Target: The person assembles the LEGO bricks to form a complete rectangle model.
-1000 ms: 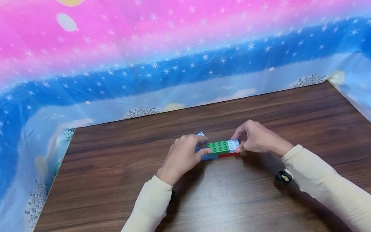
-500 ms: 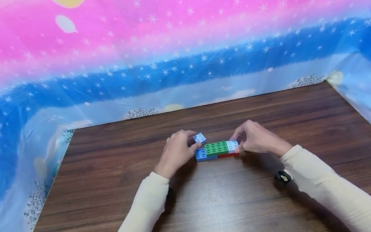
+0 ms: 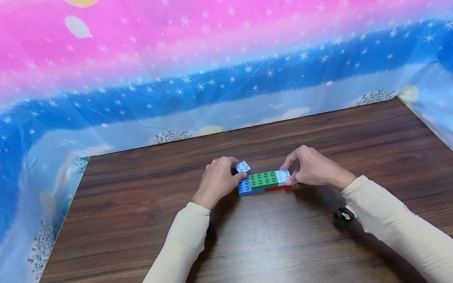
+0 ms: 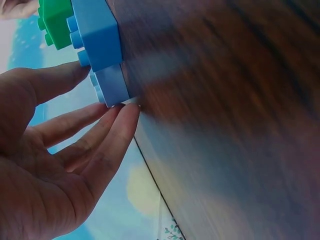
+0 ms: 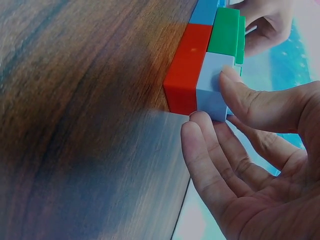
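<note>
A low build of toy building bricks lies on the table. Its lower layer has a blue brick (image 3: 245, 186) at the left and a red brick (image 5: 186, 70) at the right. On top sit a green brick (image 3: 264, 179) and, at the right end, a small white brick (image 3: 283, 176). My left hand (image 3: 218, 180) has its thumb and fingers around a small light blue brick (image 3: 242, 167), just behind the blue one and turned at an angle. With thumb and fingers, my right hand (image 3: 313, 167) pinches the white brick's end; some fingertips are hidden in the head view.
The brown wooden table (image 3: 138, 239) spreads around the bricks. A patterned pink and blue cloth (image 3: 220, 70) hangs along its back and sides. A black wrist strap piece (image 3: 344, 215) shows under the right sleeve.
My left hand has drawn back from over the blue brick's studs to the small light blue brick, uncovering both. That brick has shifted slightly left. My right hand stays at the white brick.
</note>
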A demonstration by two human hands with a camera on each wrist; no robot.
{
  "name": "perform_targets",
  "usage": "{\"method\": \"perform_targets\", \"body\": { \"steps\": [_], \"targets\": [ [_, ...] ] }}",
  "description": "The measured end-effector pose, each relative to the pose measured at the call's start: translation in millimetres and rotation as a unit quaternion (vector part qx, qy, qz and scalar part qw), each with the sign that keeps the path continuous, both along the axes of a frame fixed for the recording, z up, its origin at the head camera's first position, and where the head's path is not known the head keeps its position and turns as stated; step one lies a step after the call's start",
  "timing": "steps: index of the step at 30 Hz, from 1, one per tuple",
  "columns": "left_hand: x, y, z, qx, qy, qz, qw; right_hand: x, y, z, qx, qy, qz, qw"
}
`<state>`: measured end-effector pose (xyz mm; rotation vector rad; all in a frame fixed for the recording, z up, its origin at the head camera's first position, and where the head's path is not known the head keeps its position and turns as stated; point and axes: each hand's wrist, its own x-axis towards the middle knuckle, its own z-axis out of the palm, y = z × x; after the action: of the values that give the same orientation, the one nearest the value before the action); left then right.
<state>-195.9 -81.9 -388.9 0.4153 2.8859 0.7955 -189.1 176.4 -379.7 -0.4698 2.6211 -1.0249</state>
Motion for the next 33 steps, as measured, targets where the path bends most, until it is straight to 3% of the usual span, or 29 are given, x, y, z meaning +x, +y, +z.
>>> {"method": "perform_targets", "body": {
  "steps": [14, 33],
  "targets": [
    [-1.8, 0.5, -0.5, 0.01, -0.001, 0.0, 1.0, -0.3, -0.1, -1.9, -0.009, -0.003, -0.001, 1.0],
    [20.5, -15.0, 11.2, 0.011, 0.015, -0.006, 0.9998, -0.5, 1.1, -1.8, -0.01, -0.002, -0.004, 0.9999]
  ]
}}
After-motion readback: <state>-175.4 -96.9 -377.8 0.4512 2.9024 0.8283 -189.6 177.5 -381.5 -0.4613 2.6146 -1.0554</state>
